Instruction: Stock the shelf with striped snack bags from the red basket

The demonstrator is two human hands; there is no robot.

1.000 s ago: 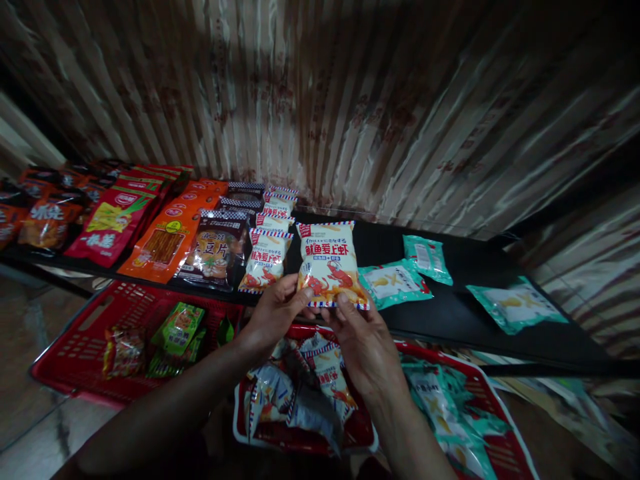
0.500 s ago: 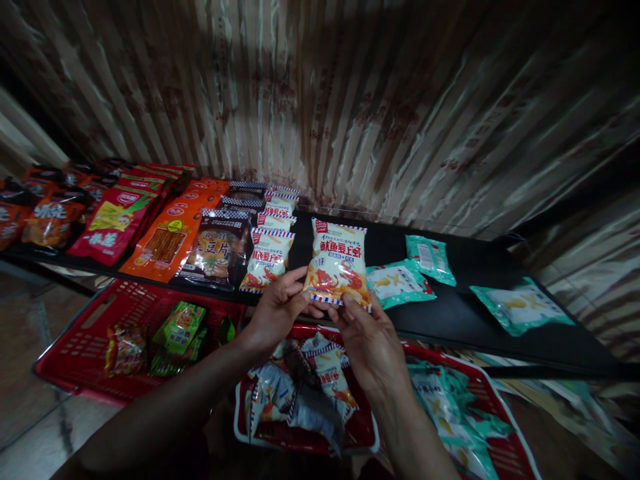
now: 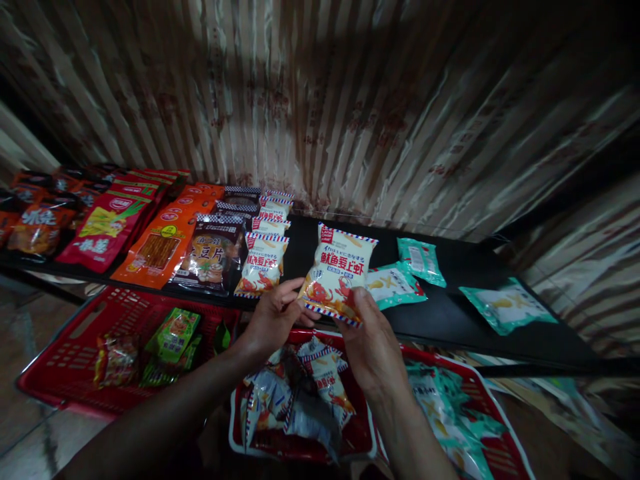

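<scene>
A white snack bag (image 3: pixel 340 270) with red lettering, pictured shrimp and a striped edge is held up over the shelf's front edge, slightly tilted. My right hand (image 3: pixel 373 340) grips its lower right part, thumb on the front and fingers behind. At the lower left corner, my left hand (image 3: pixel 280 313) pinches the bag, its fingertips partly hidden. Left of it on the shelf stands a row of matching snack bags (image 3: pixel 263 263). Below my hands, a red basket (image 3: pixel 363 443) with a white rim contains more of these bags (image 3: pixel 325 380).
The black shelf (image 3: pixel 440 317) carries brown potato-chip bags (image 3: pixel 213 250), orange packets (image 3: pixel 157 250), pink-red packets (image 3: pixel 105 223) and teal bags (image 3: pixel 507 303). Another red basket (image 3: pixel 55 367) at left has green packets (image 3: pixel 175 333); one at right has teal bags (image 3: pixel 440 407). Pleated curtain (image 3: pixel 320 100) hangs behind.
The held bag has tilted and come slightly lower and toward the right. My right thumb now lies further up its front. The whole view has shifted slightly.
</scene>
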